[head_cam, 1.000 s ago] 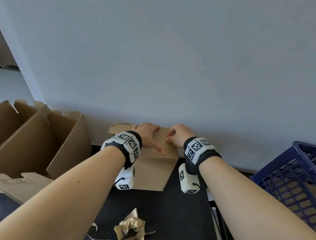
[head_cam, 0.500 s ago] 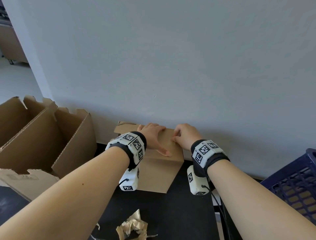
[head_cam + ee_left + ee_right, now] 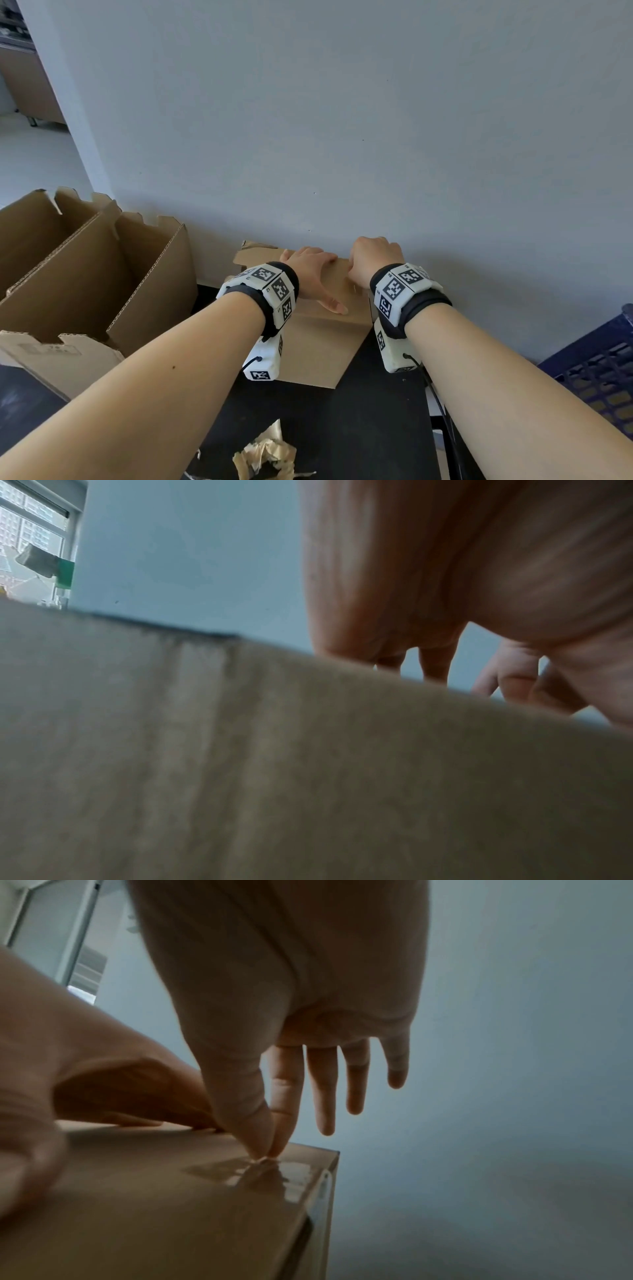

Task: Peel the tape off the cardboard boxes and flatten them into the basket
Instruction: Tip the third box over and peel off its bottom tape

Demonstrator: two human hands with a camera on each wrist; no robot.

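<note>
Pinching clear tape (image 3: 270, 1173) atop small cardboard box (image 3: 318, 342) with right hand (image 3: 373, 262); left hand (image 3: 313, 274) pressing flat alongside.

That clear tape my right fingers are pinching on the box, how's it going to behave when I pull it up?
The tape looks thin and glossy, so it will probably be floppy and cling to the fingers. It lies flat on the box, so it may tear or lift cardboard fibres. The left hand pressing down should stop the seemingly light box sliding.

A home room: plain wall (image 3: 342, 120), window (image 3: 31, 547) facing apartment blocks.
</note>
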